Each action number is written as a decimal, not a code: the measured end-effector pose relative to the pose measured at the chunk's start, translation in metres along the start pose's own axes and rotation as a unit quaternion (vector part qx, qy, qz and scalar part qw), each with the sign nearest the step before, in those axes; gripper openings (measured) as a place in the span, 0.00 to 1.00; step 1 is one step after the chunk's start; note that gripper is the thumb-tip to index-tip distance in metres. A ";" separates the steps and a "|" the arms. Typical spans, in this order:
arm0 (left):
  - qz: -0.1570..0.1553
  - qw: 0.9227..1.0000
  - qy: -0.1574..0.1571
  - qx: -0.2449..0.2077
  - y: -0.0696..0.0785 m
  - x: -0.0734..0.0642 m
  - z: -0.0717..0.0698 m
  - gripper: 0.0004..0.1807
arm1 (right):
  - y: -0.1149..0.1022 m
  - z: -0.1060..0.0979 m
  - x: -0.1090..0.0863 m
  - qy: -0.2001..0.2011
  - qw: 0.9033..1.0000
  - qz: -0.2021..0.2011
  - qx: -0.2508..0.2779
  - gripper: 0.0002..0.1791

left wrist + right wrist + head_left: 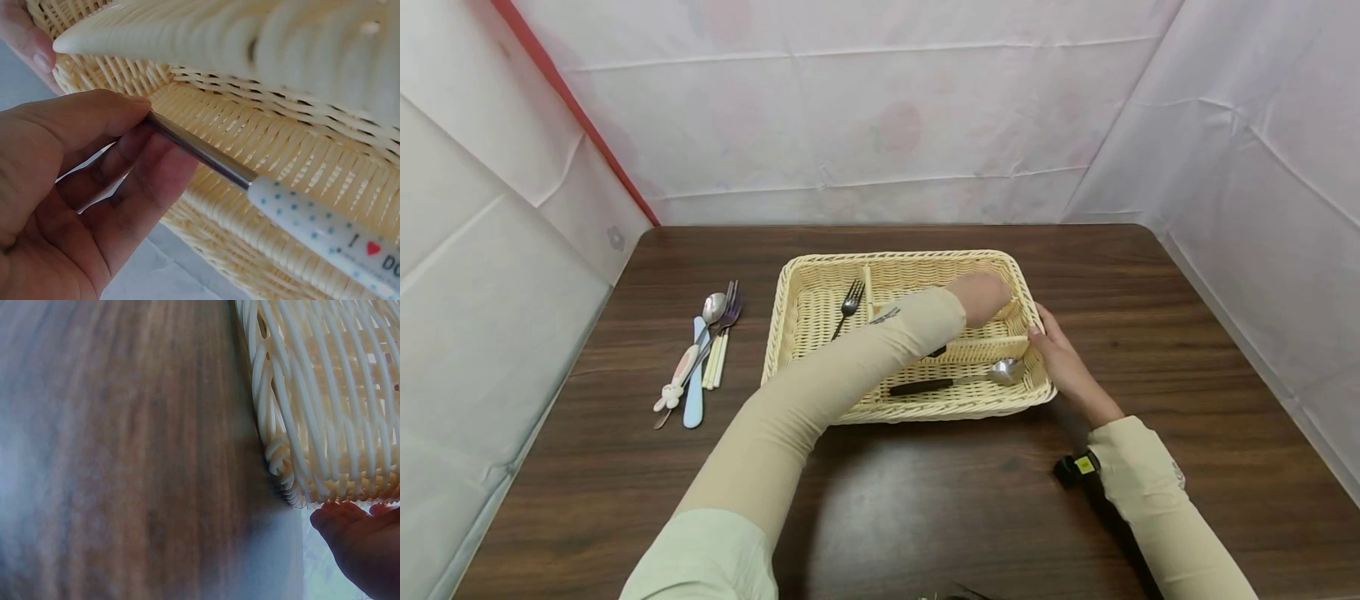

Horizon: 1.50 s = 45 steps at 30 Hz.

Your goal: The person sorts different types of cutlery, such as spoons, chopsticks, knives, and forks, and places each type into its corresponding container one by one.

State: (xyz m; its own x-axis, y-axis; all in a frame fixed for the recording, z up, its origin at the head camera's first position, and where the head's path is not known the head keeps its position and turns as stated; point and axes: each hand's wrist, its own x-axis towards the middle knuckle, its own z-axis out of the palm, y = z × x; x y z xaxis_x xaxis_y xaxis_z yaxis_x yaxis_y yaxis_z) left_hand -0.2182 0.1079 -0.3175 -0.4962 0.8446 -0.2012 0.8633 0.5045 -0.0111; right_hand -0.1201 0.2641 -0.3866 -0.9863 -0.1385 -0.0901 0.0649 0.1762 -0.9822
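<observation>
My left hand (81, 162) pinches the metal shaft of a utensil (319, 219) whose white handle has blue dots and a red heart. In the left wrist view the utensil's far end is hidden in the fingers, so its kind cannot be told. Seen from the head, that hand (988, 296) is over the right part of a cream wicker basket (827, 412). My right hand (1063, 358) rests against the basket's right side, fingers fairly straight and thumb at the rim. In the basket lie a black fork (850, 304) at left and a dark-handled spoon (1006, 372) in the front compartment.
On the dark wooden table (925, 500), left of the basket, lies a cluster of cutlery: a spoon (713, 308), a fork (732, 312), a rabbit-handled piece (673, 392) and a light-blue handle (694, 404). Pale cloth walls (865, 125) stand behind and beside the table.
</observation>
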 end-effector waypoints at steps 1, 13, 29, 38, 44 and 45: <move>0.002 1.000 0.001 -0.001 0.000 0.001 0.001 0.10 | 0.000 0.000 0.000 0.001 1.000 0.001 0.000 0.30; -0.014 1.000 -0.008 -0.023 0.005 0.005 0.012 0.09 | 0.000 -0.001 0.000 0.002 1.000 0.005 -0.007 0.30; -0.035 0.997 -0.021 -0.067 -0.001 0.006 0.031 0.11 | -0.002 0.002 0.003 -0.007 1.000 0.007 -0.015 0.30; -0.023 0.996 -0.002 -0.091 -0.013 -0.018 0.004 0.10 | 0.000 -0.001 0.007 -0.008 1.000 0.010 -0.001 0.30; -0.046 0.983 0.087 -0.153 -0.040 -0.081 -0.024 0.13 | -0.001 -0.003 0.008 -0.006 1.000 0.018 -0.007 0.30; -0.059 0.983 0.099 -0.143 -0.048 -0.093 -0.027 0.14 | -0.001 -0.003 0.008 -0.006 1.000 0.019 -0.007 0.30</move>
State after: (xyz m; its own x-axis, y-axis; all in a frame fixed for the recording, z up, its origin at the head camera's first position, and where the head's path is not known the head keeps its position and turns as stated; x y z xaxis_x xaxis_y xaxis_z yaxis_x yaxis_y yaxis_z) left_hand -0.2158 0.0099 -0.2722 -0.6231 0.7818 -0.0208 0.7520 0.6063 0.2586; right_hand -0.1288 0.2653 -0.3862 -0.9812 -0.1440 -0.1285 0.0991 0.1953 -0.9757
